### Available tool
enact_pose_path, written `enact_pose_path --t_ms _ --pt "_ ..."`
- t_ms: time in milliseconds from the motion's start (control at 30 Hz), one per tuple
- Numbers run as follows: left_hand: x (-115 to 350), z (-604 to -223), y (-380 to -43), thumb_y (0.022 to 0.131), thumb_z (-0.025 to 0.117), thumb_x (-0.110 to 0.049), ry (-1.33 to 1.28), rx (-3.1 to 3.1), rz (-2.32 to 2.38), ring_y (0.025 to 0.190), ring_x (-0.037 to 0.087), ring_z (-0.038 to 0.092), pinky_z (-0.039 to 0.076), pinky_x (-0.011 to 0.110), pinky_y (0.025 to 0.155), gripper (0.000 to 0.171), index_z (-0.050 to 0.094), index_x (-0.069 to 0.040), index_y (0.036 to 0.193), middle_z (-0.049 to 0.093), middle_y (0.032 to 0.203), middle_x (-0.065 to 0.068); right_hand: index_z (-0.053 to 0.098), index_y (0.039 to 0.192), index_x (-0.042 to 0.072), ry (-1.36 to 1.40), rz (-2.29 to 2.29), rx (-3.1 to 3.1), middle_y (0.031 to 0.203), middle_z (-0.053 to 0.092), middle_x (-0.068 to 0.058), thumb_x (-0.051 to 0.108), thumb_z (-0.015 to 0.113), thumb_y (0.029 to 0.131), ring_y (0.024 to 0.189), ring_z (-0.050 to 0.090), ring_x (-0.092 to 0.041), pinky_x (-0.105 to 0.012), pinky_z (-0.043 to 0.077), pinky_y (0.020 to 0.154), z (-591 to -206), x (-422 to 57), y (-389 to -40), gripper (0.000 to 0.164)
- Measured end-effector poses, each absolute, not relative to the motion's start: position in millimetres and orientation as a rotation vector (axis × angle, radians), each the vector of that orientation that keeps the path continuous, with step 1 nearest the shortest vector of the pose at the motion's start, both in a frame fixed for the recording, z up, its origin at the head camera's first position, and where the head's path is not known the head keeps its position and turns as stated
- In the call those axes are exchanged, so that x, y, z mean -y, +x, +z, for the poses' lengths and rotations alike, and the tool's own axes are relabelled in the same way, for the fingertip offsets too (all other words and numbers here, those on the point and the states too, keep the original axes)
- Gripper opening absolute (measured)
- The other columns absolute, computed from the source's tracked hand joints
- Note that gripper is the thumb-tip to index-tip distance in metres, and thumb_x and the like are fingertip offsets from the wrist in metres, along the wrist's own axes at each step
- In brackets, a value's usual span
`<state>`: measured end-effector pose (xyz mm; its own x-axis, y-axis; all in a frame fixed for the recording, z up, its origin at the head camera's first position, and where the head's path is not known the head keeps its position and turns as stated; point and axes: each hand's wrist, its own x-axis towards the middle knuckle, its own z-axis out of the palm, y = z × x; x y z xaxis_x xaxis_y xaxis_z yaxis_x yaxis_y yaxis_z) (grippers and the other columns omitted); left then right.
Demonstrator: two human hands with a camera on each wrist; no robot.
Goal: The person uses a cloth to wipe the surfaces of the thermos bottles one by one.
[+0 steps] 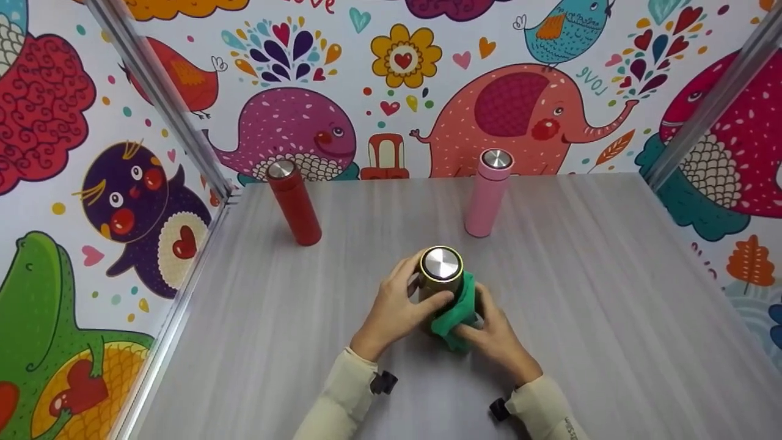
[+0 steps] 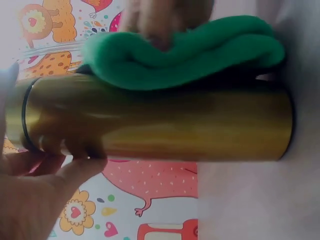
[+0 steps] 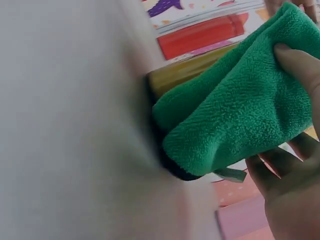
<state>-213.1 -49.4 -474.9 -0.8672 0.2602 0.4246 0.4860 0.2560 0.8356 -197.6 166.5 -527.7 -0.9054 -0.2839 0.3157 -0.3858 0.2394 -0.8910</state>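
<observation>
A gold thermos (image 1: 441, 264) with a silver lid stands upright near the middle of the table. Around its upper part the left hand (image 1: 394, 308) curls its fingers and thumb, gripping close under the lid. In the left wrist view the thermos body (image 2: 190, 127) lies sideways across the picture, its base at the tabletop. A folded green cloth (image 3: 245, 105) covers the right side of the thermos. With thumb and fingers on either side, the right hand (image 1: 498, 333) holds this cloth against the thermos wall.
A red thermos (image 1: 296, 205) stands at the back left of the grey table (image 1: 275, 342), and a pink thermos (image 1: 487, 201) at the back right. Walls printed with cartoon animals (image 1: 293, 128) enclose the back and sides, with metal posts (image 1: 159, 91) at the corners.
</observation>
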Motion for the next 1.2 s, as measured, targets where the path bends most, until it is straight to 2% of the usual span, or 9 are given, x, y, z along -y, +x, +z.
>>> enact_pose_path --t_ms 200,433,567,700,867,933,1100,1200 --pt "44.6 -476.8 -213.4 0.091 0.074 -0.037 -0.71 2.292 -1.678 0.128 0.02 0.051 0.048 0.035 0.1 0.073 0.04 -0.011 0.15 0.051 0.14 0.006 0.037 0.149 0.002 0.618 1.844 2.497 0.132 0.058 -0.009 -0.002 0.075 0.087 0.119 0.055 -0.023 -0.04 0.047 0.099 -537.7 -174.2 -197.8 0.073" --pt "42.3 -477.0 -215.9 0.091 0.075 -0.027 -0.766 2.243 -1.784 0.133 0.021 0.047 0.043 0.036 0.105 0.069 0.037 -0.011 0.147 0.047 0.146 0.007 0.039 0.148 0.002 0.537 1.957 2.419 0.133 0.058 -0.007 0.0 0.075 0.088 0.122 0.054 -0.022 -0.031 0.046 0.099 -534.8 -179.4 -199.9 0.071" --pt "45.8 -478.5 -215.2 0.093 0.072 -0.026 -0.802 2.249 -1.772 0.137 0.022 0.043 0.042 0.036 0.107 0.067 0.037 -0.01 0.148 0.045 0.149 0.008 0.041 0.148 0.002 0.591 1.974 2.324 0.134 0.057 -0.01 -0.005 0.074 0.087 0.123 0.054 -0.023 -0.027 0.045 0.1 -533.1 -180.0 -207.2 0.07" --pt "52.2 -477.3 -215.9 0.096 0.07 -0.03 -0.81 2.283 -1.697 0.136 0.021 0.044 0.043 0.037 0.107 0.068 0.036 -0.01 0.151 0.044 0.147 0.007 0.04 0.148 0.0 0.767 1.919 2.212 0.134 0.056 -0.015 -0.01 0.071 0.087 0.121 0.055 -0.023 -0.028 0.046 0.1 -511.5 -178.2 -218.4 0.07" --pt "59.0 -475.8 -219.4 0.098 0.068 -0.033 -0.818 2.337 -1.564 0.115 0.018 0.055 0.052 0.034 0.096 0.064 0.041 -0.01 0.152 0.044 0.132 0.007 0.038 0.149 -0.001 0.943 1.882 2.091 0.135 0.054 -0.018 -0.013 0.069 0.086 0.12 0.055 -0.026 -0.032 0.047 0.101 -479.4 -177.6 -226.8 0.071" --pt "60.5 -475.2 -221.9 0.098 0.068 -0.031 -0.838 2.353 -1.557 0.11 0.017 0.056 0.054 0.033 0.093 0.063 0.042 -0.011 0.152 0.045 0.13 0.006 0.039 0.149 -0.001 0.962 1.873 2.069 0.136 0.053 -0.018 -0.013 0.07 0.086 0.122 0.054 -0.027 -0.033 0.046 0.103 -470.7 -177.3 -227.0 0.071" --pt "62.6 -472.2 -224.0 0.096 0.066 -0.017 -0.855 2.343 -1.629 0.117 0.017 0.054 0.052 0.031 0.095 0.061 0.041 -0.01 0.152 0.05 0.137 0.005 0.039 0.149 0.002 0.966 1.845 2.081 0.138 0.052 -0.017 -0.011 0.071 0.086 0.124 0.053 -0.029 -0.034 0.045 0.104 -466.0 -175.1 -225.4 0.072" --pt "62.8 -471.3 -222.0 0.097 0.062 -0.012 -0.862 2.302 -1.685 0.125 0.019 0.052 0.05 0.032 0.098 0.059 0.04 -0.009 0.152 0.05 0.143 0.006 0.039 0.149 0.0 0.946 1.831 2.12 0.138 0.053 -0.017 -0.013 0.071 0.085 0.123 0.053 -0.027 -0.031 0.044 0.104 -463.4 -170.5 -219.0 0.073"
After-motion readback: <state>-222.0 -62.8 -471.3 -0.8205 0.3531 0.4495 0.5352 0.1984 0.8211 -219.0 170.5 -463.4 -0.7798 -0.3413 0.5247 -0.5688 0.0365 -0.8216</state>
